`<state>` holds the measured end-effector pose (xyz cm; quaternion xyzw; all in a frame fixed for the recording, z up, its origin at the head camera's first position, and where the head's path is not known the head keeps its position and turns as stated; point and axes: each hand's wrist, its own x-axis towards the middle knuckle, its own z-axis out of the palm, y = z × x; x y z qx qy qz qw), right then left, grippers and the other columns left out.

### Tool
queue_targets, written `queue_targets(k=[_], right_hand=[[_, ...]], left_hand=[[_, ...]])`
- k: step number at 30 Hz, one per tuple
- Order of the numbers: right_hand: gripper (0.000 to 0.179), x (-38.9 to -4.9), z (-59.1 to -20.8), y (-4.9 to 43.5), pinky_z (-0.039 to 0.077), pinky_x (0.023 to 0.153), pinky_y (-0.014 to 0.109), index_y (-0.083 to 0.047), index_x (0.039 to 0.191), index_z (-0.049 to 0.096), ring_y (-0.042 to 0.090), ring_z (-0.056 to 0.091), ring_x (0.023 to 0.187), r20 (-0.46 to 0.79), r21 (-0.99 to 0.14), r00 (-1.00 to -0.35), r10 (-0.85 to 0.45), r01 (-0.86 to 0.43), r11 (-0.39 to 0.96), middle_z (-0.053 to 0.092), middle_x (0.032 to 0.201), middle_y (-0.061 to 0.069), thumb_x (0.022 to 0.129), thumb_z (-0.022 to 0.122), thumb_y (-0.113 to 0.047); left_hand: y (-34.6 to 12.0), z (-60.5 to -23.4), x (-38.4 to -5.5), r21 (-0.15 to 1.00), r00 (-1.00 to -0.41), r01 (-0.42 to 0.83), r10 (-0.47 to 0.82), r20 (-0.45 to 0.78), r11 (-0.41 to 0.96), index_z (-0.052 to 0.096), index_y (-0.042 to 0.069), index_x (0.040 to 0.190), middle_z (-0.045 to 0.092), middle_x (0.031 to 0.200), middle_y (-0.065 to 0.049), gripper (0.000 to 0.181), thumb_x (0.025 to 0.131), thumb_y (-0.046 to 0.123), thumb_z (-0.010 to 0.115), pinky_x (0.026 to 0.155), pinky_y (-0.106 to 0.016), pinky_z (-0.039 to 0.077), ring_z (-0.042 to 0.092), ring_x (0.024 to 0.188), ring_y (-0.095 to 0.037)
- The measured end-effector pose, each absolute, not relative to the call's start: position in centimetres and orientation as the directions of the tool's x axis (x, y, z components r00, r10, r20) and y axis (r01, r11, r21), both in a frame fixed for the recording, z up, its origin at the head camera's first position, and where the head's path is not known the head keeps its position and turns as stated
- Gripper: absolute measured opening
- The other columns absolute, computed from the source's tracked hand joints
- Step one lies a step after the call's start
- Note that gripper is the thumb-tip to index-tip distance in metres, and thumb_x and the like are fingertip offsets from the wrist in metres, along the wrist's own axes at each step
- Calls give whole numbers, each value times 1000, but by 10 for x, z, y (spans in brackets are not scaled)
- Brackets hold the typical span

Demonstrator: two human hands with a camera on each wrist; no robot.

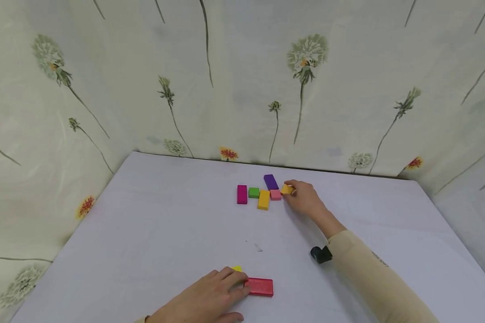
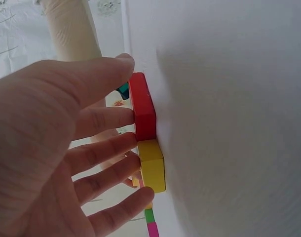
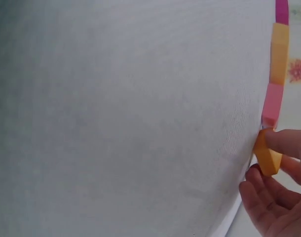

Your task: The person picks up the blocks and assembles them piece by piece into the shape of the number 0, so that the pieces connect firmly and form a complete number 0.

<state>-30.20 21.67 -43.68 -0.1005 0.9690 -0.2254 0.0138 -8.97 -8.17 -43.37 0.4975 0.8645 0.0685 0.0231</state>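
Observation:
At the back of the table my right hand (image 1: 305,199) pinches a small orange block (image 1: 287,189) between thumb and fingers; the right wrist view has this block (image 3: 268,154) tilted. Just left of it lies a pink block (image 1: 275,194), beside a longer yellow-orange block (image 1: 263,200). A purple block (image 1: 271,181) sits behind these. Near the front, my left hand (image 1: 206,296) has its fingers extended, fingertips at a long red block (image 1: 260,287) and a yellow block (image 2: 153,168). In the head view the hand covers most of the yellow block.
Farther left in the back group are a green block (image 1: 253,193) and a magenta block (image 1: 242,194). A black device (image 1: 320,255) sticks out beside the right sleeve (image 1: 372,273). Flower-patterned cloth (image 1: 242,89) hangs behind the white table (image 1: 165,215).

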Motion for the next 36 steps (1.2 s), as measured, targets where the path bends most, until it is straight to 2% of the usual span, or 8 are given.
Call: queue_targets(k=[7,15,24,32,36], right_hand=[[45,-302,-438,219,50,87,46,0,133,56,33,57,96,34,-475,-978,-208,-199,857,62,113,21,92,67,-16],[36,-300,-438,220,49,85,46,-1,129,60,32,57,93,82,-509,-976,-203,-216,833,64,106,19,95,64,-13],[28,-298,-437,221,52,85,44,-5,120,61,33,61,98,89,-628,-990,-105,-138,766,65,109,20,95,65,-15],[33,-290,-431,218,51,88,43,-8,124,61,33,60,106,31,-701,-994,-106,-97,707,64,117,18,95,66,-23],[34,-284,-427,214,51,89,43,-9,124,61,33,60,108,3,-729,-993,-114,-81,679,63,118,17,94,67,-24]], left_hand=[[-82,-433,-90,163,-515,846,857,7,507,60,19,131,52,129,5,47,95,50,58,83,-23,46,45,113,-10],[-82,-432,-89,162,-521,843,853,10,513,60,19,131,52,129,5,48,95,50,58,84,-24,46,46,113,-11],[-82,-431,-88,156,-528,839,849,-6,522,60,20,131,52,130,6,48,94,50,60,85,-25,46,46,113,-10],[-84,-434,-88,147,-502,861,861,84,488,61,18,129,52,128,5,45,94,45,63,82,-24,46,46,114,-11],[-84,-434,-87,148,-507,857,858,77,493,61,18,128,52,128,4,45,94,45,63,82,-24,46,46,113,-11]])
